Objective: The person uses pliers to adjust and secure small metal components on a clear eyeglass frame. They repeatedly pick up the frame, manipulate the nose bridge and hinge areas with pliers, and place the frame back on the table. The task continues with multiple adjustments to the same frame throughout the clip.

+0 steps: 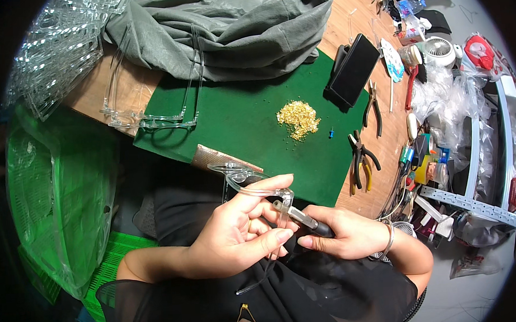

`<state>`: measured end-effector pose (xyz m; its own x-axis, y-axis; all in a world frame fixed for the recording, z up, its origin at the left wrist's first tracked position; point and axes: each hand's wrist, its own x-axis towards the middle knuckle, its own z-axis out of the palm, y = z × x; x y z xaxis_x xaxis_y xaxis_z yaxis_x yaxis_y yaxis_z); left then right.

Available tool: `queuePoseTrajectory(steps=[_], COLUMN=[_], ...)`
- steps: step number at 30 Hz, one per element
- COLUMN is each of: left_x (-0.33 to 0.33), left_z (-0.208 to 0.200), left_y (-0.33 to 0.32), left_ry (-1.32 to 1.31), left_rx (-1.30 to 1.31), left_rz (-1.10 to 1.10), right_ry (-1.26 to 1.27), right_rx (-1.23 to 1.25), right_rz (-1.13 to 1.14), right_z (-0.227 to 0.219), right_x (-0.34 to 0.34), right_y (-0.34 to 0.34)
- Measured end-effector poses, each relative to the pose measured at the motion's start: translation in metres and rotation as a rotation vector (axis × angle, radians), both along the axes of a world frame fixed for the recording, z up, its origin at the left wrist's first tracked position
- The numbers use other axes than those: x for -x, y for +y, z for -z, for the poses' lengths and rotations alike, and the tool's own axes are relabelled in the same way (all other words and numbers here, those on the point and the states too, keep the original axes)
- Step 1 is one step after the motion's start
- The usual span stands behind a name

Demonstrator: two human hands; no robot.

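Note:
A clear plastic eyeglass frame (253, 189) is held in my left hand (230, 240), with its fingers closed around the hinge corner. One temple hangs down below the fingers. My right hand (350, 232) grips a tool with a grey metal head (299, 217) and a black handle, its tip against or just beside the hinge corner. I cannot make out its exact kind. Beyond my hands, a heap of tiny gold-coloured metal parts (298, 120) lies on a green mat (238, 104). Another clear eyeglass frame (152, 120) rests at the mat's left side, temples pointing away.
Black-handled pliers (372, 110) and yellow-and-black pliers (360, 159) lie at the right, near a small blue piece (331, 133). A black phone (355, 70) leans behind them. Grey cloth (224, 36) and piled clear frames (63, 48) fill the far left. A green crate (57, 187) stands left.

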<state>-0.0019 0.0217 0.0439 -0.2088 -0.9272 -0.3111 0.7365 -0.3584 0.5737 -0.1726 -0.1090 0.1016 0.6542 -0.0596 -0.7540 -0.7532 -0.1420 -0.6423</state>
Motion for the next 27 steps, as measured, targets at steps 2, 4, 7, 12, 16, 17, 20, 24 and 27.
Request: queuePoseTrajectory(steps=[2, 4, 7, 12, 16, 17, 20, 24, 27], left_x=[0.001, 0.002, 0.002, 0.004, 0.002, 0.001, 0.001, 0.0, 0.001], left_z=[0.002, 0.001, 0.001, 0.001, -0.003, -0.004, -0.007, -0.008, -0.006], left_y=[0.0, 0.0, -0.001, -0.003, -0.006, -0.007, -0.008, -0.008, -0.008], left_ry=[-0.009, -0.02, -0.008, -0.006, 0.012, 0.028, 0.004, 0.008, 0.004], left_rx=[0.006, -0.006, -0.013, -0.025, -0.024, -0.023, -0.027, -0.041, -0.031], left_rz=[0.002, 0.015, 0.021, 0.038, 0.021, 0.009, 0.016, 0.015, 0.01], right_ry=[0.002, 0.033, 0.005, -0.092, 0.032, 0.079, -0.007, -0.1, -0.089], right_rx=[0.032, 0.044, 0.233, 0.375, 0.037, -0.111, -0.366, -0.345, -0.313], right_rz=[-0.005, -0.006, -0.024, 0.012, 0.071, 0.107, 0.154, 0.129, 0.122], right_z=[0.0, -0.001, -0.002, 0.007, 0.005, 0.005, 0.009, 0.017, 0.018], right_x=[0.0, -0.001, -0.002, 0.004, 0.003, 0.003, 0.009, 0.013, 0.014], right_y=[0.0, 0.0, 0.004, 0.01, -0.002, -0.006, -0.009, -0.005, -0.005])
